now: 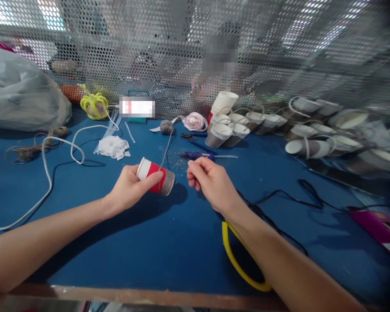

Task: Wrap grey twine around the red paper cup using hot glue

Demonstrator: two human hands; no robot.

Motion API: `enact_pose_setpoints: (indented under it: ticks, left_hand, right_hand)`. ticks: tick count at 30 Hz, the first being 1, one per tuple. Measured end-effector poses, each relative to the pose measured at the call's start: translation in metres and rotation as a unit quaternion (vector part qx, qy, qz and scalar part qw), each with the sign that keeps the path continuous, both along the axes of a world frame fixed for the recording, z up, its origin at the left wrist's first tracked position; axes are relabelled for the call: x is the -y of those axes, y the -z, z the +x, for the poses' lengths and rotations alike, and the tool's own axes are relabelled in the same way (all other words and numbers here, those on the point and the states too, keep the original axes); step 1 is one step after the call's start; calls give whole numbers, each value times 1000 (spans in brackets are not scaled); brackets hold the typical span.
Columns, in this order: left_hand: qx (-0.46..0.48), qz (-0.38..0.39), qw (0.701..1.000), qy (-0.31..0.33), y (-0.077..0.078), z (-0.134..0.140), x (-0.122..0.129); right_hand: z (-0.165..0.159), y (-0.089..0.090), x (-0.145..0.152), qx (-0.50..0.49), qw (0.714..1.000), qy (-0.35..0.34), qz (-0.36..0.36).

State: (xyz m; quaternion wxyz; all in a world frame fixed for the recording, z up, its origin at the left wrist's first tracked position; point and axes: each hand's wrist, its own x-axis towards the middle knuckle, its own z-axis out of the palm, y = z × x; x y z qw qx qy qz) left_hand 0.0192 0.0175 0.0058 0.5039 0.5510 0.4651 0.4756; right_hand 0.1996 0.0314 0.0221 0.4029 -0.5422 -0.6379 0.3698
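My left hand (pixel 130 188) grips a red and white paper cup (pixel 154 175), which lies tilted on its side above the table. Grey yarn is wound around the cup's base end, and a strand (pixel 166 149) runs up to a small ball of grey yarn (pixel 167 126). To the right of the cup and apart from it, my right hand (pixel 211 180) has its fingers curled together. What lies between them, if anything, is hidden. A blue glue gun (pixel 198 155) rests just behind the right hand, near dark-handled pliers (pixel 191 138).
Several grey-wrapped cups with handles (pixel 227 130) stand at the back right, beside stacked paper cups (pixel 225 102). White scraps (pixel 112 146) and a white cable (pixel 47 173) lie left. Black cable (pixel 286 193) and a yellow ring (pixel 237 262) are right. Perforated metal (pixel 169 52) closes the back.
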Motion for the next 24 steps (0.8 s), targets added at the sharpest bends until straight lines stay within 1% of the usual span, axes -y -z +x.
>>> enact_pose_setpoints:
  ticks: [3,6,8,10,12,13,16,18,21,24]
  left_hand:
    - [-4,1,1000,5,0,0,0]
    - [-10,7,1000,7,-1,-1,0]
    - [-15,16,1000,13,-1,-1,0]
    - [-21,25,999,20,-1,0,1]
    - [-26,29,999,24,-1,0,2]
    - [-28,31,999,26,-1,1,3]
    - [-33,40,998,26,-1,1,4]
    - [-36,47,998,17,-1,1,4]
    - [-41,48,998,3,-1,-1,4]
    - [-32,45,998,-6,-1,-3,2]
  right_hand:
    - [0,1,-1,-38,999,-24,-8]
    - [-2,2,1,-72,994,-70,-34]
    - [-4,2,3,-78,991,-97,-50]
    - [-6,1,5,-61,990,-113,-65]
    - [-9,2,8,-26,991,-114,-57]
    - [-10,2,10,0,993,-107,-38]
    - [-10,6,11,89,992,-67,58]
    - [-8,7,9,142,985,-44,93]
    - [-1,7,1,223,970,-27,93]
    - [4,5,-6,313,946,-15,79]
